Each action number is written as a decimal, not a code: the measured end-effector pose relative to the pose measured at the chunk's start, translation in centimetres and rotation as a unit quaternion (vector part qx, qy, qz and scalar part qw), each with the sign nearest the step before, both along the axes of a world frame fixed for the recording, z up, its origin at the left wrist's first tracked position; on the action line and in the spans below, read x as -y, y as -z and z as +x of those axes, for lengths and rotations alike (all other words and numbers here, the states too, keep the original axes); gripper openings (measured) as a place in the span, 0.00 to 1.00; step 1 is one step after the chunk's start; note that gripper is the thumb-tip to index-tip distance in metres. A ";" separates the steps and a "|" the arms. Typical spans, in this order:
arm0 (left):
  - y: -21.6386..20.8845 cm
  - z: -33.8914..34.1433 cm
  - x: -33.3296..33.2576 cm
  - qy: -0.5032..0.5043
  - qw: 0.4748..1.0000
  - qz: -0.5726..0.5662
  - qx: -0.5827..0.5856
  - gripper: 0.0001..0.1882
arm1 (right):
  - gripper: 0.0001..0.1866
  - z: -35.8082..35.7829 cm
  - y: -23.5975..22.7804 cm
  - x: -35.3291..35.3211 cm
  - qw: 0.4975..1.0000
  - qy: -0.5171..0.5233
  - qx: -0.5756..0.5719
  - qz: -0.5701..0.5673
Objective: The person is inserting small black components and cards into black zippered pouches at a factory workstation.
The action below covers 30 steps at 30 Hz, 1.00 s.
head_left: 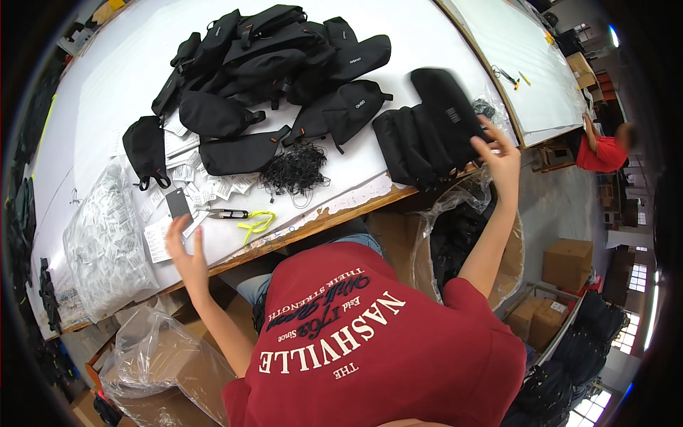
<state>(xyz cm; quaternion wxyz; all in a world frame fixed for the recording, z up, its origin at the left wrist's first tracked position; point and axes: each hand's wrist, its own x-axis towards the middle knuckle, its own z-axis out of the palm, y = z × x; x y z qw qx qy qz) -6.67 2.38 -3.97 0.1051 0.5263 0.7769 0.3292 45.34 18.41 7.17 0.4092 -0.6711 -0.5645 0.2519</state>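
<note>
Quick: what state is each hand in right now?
Left hand: open, spread near the dark tag; contact unclear.
Right hand: partly curled at the edge of a blurred black pouch; whether it grips cannot be told.

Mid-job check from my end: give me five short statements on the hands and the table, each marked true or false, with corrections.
1. The right hand is at the edge of a black pouch with its fingers. True.
2. The left hand is beside the heap of black bags. False: it is by the dark tag.
3. A tangle of black cords lies on the table. True.
4. The clear bag of white labels is right of the cord tangle. False: it is left of it.
5. The ribbon by the left hand is blue. False: it is yellow.
</note>
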 end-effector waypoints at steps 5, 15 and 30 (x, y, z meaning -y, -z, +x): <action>5.9 -5.7 1.1 -0.186 0.968 -0.066 -0.152 0.33 | 0.22 4.2 4.6 -2.2 0.930 0.162 0.319 0.080; 7.6 -8.4 0.9 -0.228 0.947 -0.154 -0.167 0.33 | 0.17 6.7 11.6 -2.5 0.962 0.077 0.248 -0.080; 5.2 -9.5 1.6 -0.238 0.960 -0.022 -0.146 0.39 | 0.21 5.9 12.2 -3.3 0.921 0.113 0.358 0.104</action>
